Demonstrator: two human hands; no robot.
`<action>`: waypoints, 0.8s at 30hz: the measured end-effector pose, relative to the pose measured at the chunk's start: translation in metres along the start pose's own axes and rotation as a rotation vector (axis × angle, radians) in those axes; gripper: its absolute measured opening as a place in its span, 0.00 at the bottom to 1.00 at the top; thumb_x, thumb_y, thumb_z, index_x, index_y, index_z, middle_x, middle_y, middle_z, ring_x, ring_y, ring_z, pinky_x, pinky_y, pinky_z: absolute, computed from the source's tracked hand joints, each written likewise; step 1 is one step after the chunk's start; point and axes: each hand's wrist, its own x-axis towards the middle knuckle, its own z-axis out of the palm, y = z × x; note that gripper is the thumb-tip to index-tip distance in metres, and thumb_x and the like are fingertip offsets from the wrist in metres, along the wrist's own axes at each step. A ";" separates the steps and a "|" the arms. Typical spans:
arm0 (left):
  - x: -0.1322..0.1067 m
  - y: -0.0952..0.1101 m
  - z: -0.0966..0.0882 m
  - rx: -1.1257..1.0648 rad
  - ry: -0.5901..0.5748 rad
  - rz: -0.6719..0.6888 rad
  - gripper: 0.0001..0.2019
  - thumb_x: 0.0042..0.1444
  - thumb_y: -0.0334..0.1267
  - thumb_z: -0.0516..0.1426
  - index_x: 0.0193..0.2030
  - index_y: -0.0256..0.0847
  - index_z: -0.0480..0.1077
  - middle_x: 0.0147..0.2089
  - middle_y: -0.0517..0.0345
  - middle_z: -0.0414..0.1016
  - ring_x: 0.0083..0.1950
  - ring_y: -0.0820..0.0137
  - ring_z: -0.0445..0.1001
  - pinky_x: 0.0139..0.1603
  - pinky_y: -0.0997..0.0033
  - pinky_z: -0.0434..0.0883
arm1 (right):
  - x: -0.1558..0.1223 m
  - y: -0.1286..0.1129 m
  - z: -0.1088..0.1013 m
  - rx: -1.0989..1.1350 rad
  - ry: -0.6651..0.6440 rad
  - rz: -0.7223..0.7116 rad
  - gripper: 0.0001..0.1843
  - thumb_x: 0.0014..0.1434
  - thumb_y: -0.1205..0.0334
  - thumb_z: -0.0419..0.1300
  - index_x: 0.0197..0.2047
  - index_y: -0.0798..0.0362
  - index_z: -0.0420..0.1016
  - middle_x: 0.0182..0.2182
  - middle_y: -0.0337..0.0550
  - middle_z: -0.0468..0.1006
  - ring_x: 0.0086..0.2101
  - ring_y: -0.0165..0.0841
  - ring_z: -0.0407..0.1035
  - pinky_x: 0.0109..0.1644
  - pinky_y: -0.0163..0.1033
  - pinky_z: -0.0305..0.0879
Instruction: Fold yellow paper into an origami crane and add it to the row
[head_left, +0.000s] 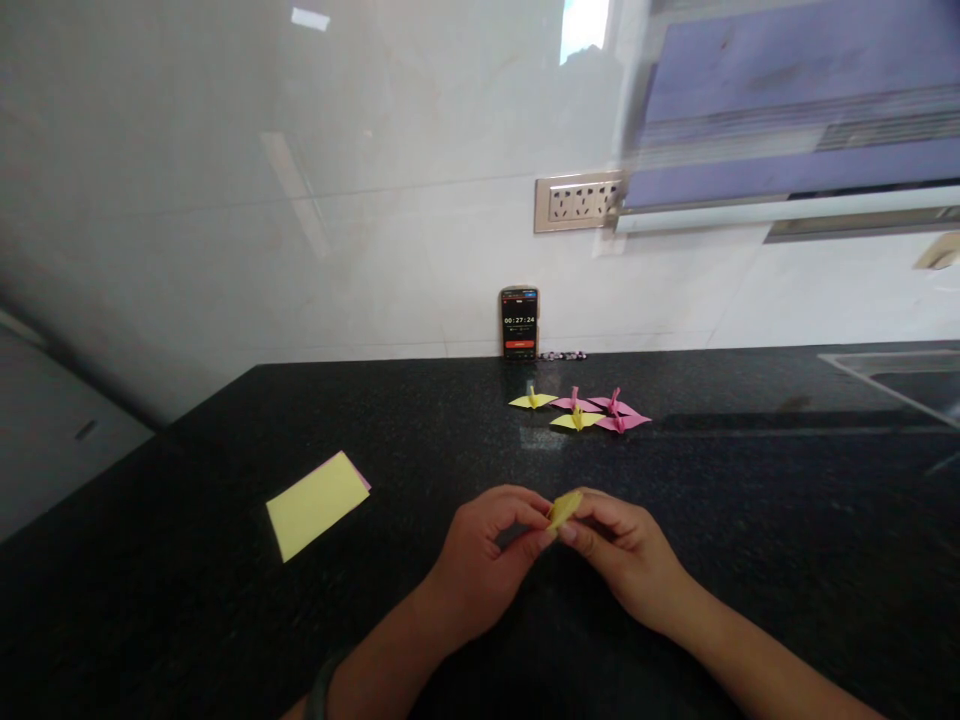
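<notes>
Between my two hands is a small folded piece of yellow paper (565,509), raised a little over the dark countertop. My left hand (491,545) pinches its left side between thumb and fingers. From the right, my right hand (624,545) grips the same paper with thumb and fingertips. The fingers cover part of the folds. Beyond the hands stand folded paper cranes: a yellow crane (532,400), another yellow crane (577,420), and several pink ones, among them a pink crane (621,424). To the left lies a stack of yellow paper (319,505) with a pink sheet edge showing beneath.
A phone (520,325) showing a timer leans upright against the pale wall, with a patterned strap (562,356) beside it. Above is a socket panel (579,203). The black countertop (420,420) has a framed inset (915,375) at its right.
</notes>
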 end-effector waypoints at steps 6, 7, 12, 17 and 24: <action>0.001 0.001 0.000 0.044 0.043 0.032 0.04 0.49 0.33 0.55 0.28 0.39 0.71 0.33 0.55 0.71 0.36 0.72 0.70 0.37 0.71 0.68 | 0.000 0.004 0.001 0.057 0.022 0.029 0.08 0.55 0.62 0.53 0.34 0.52 0.73 0.29 0.41 0.73 0.31 0.30 0.67 0.35 0.36 0.64; 0.001 0.001 0.000 0.051 0.044 0.032 0.04 0.49 0.33 0.55 0.28 0.39 0.71 0.33 0.55 0.70 0.35 0.72 0.69 0.37 0.71 0.68 | -0.001 0.004 0.002 0.072 0.027 0.035 0.08 0.55 0.62 0.53 0.34 0.52 0.72 0.28 0.40 0.73 0.30 0.30 0.67 0.35 0.36 0.64; 0.001 0.000 0.001 0.072 0.061 0.026 0.03 0.48 0.31 0.55 0.28 0.38 0.70 0.33 0.56 0.70 0.35 0.73 0.69 0.36 0.73 0.68 | -0.002 0.004 0.004 0.108 0.041 0.072 0.07 0.54 0.62 0.53 0.33 0.52 0.71 0.26 0.39 0.72 0.29 0.29 0.67 0.34 0.35 0.65; 0.000 -0.003 0.001 0.085 0.062 0.031 0.04 0.49 0.28 0.53 0.30 0.38 0.69 0.34 0.56 0.69 0.36 0.73 0.68 0.38 0.72 0.67 | -0.004 0.001 0.005 0.027 0.061 0.068 0.06 0.54 0.63 0.53 0.33 0.52 0.70 0.28 0.40 0.72 0.30 0.30 0.67 0.38 0.37 0.65; -0.002 -0.004 0.002 0.075 0.096 -0.014 0.03 0.48 0.30 0.54 0.29 0.39 0.69 0.31 0.57 0.71 0.34 0.72 0.69 0.36 0.72 0.67 | -0.006 0.001 0.007 0.112 0.050 0.163 0.05 0.53 0.61 0.54 0.28 0.53 0.66 0.22 0.37 0.69 0.28 0.29 0.67 0.32 0.34 0.65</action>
